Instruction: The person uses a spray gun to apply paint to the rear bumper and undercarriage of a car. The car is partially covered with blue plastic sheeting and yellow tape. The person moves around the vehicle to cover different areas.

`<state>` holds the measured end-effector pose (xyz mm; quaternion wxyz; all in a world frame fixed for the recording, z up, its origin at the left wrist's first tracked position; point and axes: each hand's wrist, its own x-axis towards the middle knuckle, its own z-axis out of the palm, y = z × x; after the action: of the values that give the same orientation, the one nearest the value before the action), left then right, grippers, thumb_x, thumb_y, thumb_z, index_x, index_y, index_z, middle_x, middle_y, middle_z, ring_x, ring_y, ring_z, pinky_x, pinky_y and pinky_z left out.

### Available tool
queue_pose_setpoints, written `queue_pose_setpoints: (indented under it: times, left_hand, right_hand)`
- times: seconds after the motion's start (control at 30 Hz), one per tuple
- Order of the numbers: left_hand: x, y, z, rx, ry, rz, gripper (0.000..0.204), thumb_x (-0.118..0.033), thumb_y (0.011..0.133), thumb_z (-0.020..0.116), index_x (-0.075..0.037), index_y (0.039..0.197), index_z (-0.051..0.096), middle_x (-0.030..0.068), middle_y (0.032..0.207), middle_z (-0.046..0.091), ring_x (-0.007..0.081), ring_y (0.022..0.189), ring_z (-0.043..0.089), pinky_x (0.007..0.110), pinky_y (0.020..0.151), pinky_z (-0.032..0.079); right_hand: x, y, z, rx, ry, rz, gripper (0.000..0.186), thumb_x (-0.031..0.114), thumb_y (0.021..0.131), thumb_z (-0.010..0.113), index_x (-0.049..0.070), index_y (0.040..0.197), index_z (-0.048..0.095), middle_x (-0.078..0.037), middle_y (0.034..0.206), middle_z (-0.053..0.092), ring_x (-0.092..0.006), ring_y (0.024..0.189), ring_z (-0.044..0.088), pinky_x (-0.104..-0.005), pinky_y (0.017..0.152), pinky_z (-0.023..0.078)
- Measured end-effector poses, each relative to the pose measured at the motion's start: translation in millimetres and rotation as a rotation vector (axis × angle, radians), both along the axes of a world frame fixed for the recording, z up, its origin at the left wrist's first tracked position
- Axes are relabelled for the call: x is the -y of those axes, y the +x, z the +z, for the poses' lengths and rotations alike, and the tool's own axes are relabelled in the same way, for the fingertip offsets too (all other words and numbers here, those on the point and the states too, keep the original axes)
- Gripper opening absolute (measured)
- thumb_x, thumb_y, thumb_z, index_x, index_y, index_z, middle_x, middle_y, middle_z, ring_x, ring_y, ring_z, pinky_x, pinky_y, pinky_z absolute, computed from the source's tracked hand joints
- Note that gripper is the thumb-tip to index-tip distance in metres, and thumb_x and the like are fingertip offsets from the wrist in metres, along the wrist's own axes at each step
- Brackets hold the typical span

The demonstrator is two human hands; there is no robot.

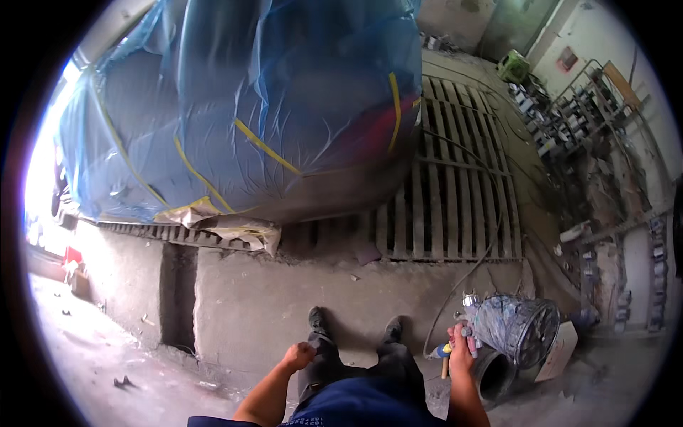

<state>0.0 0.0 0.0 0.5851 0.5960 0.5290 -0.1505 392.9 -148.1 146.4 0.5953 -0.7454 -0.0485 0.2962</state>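
Note:
My right hand [461,350] is closed round what looks like a paint spray gun [467,331], with a thin dark air hose [455,286] running to it. A blue and yellow fitting [442,350] shows beside the fingers. My left hand [300,356] hangs before my left thigh, fingers curled into a loose fist, and nothing shows in it. Ahead stands a car body under blue masking film [213,107], held by strips of yellow tape [267,146]. A dark, bare lower panel [341,188] and a reddish area show at its right. Brown masking paper [242,229] hangs from its lower edge.
A grimy bucket or drum [537,331] stands close by my right hand, with a dark round opening [496,375] below it. A slatted floor grate [455,206] lies beyond. Shelves of cans [569,121] line the right wall. A narrow floor trench [178,299] is at left.

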Motion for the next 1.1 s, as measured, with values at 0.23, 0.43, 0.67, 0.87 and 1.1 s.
queue_pose_setpoints:
  times: [0.23, 0.43, 0.67, 0.87, 1.1]
  left_hand:
    - [-73.1, 21.6, -26.8, 0.14, -0.161, -0.093, 0.034, -0.035, 0.085, 0.051, -0.002, 0.081, 0.06, 0.0101, 0.071, 0.063, 0.0196, 0.069, 0.063, 0.032, 0.065, 0.049]
    - [-65.1, 27.0, -81.2, 0.351, -0.252, -0.022, 0.025, -0.026, 0.083, 0.056, -0.002, 0.083, 0.06, 0.0072, 0.074, 0.062, 0.0148, 0.068, 0.06, 0.03, 0.064, 0.047]
    - [-88.8, 76.3, -139.0, 0.301, -0.074, -0.225, 0.031, -0.031, 0.088, 0.052, -0.002, 0.089, 0.06, 0.009, 0.076, 0.063, 0.0172, 0.072, 0.059, 0.032, 0.068, 0.047]
    - [-80.2, 142.5, -219.6, 0.643, -0.187, 0.156, 0.035, -0.029, 0.093, 0.042, -0.001, 0.105, 0.058, 0.0129, 0.097, 0.061, 0.0201, 0.096, 0.054, 0.031, 0.087, 0.04]
    - [-78.2, 167.5, -363.1, 0.615, -0.319, -0.073, 0.027, -0.023, 0.091, 0.045, 0.0, 0.089, 0.058, 0.0094, 0.09, 0.057, 0.0209, 0.084, 0.055, 0.031, 0.078, 0.043]
  right_hand:
    - [-54.6, -95.6, -19.4, 0.081, -0.041, 0.058, 0.013, 0.019, 0.089, 0.055, 0.006, 0.094, 0.055, -0.003, 0.082, 0.059, -0.0114, 0.069, 0.056, -0.0243, 0.062, 0.043]
    - [-106.1, -104.5, -60.7, 0.113, -0.043, 0.134, 0.018, 0.02, 0.09, 0.053, 0.003, 0.097, 0.055, -0.004, 0.088, 0.058, -0.0151, 0.082, 0.059, -0.027, 0.07, 0.045]
    - [-200.3, -88.1, -96.3, 0.192, 0.399, 0.044, 0.028, 0.018, 0.091, 0.049, 0.001, 0.113, 0.046, -0.015, 0.118, 0.049, -0.0176, 0.078, 0.056, -0.0307, 0.069, 0.049]
    - [-216.0, -60.3, -140.8, 0.276, 0.462, 0.036, 0.048, 0.029, 0.093, 0.044, -0.001, 0.129, 0.033, -0.019, 0.123, 0.046, -0.0198, 0.077, 0.056, -0.0293, 0.066, 0.05]
    - [-226.3, -3.3, -182.3, 0.204, 0.545, -0.151, 0.042, 0.026, 0.092, 0.05, 0.005, 0.127, 0.04, -0.015, 0.111, 0.057, -0.0085, 0.062, 0.051, -0.019, 0.049, 0.043]
